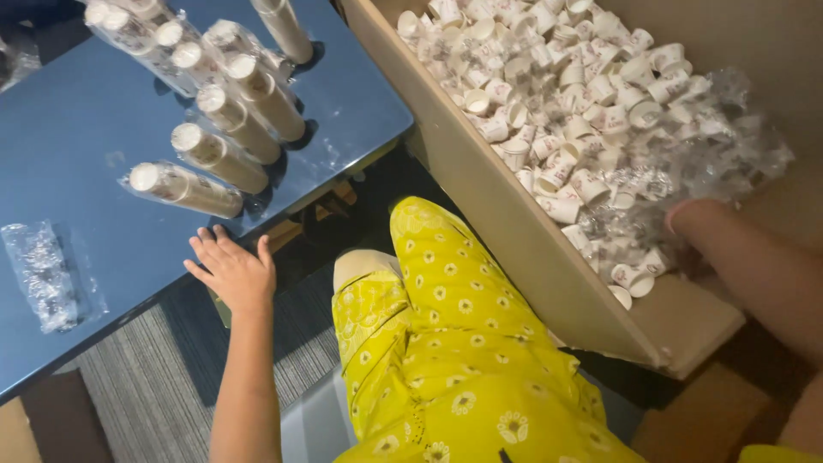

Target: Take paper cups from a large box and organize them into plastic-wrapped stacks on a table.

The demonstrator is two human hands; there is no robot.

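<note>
L hand (233,273) flat, fingers spread, braced on edge of blue surface (77,146), holding nothing. R hand (690,225) deep in cardboard box (514,249) among loose paper cups (549,94) and crumpled plastic wrap (677,180); can't tell its grip, fingers buried. Sleeved cup stacks (214,154) lie on surface nr L hand. I'd clear wrap first, then nest cups mouth-up, w/o crushing rims.

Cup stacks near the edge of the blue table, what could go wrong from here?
The wrapped cup stacks lie on their sides, the nearest one close to the table edge; the left hand resting there might nudge it off. The right hand is buried in loose plastic wrap inside the cardboard box, so it could drag paper cups out or crush them.
</note>
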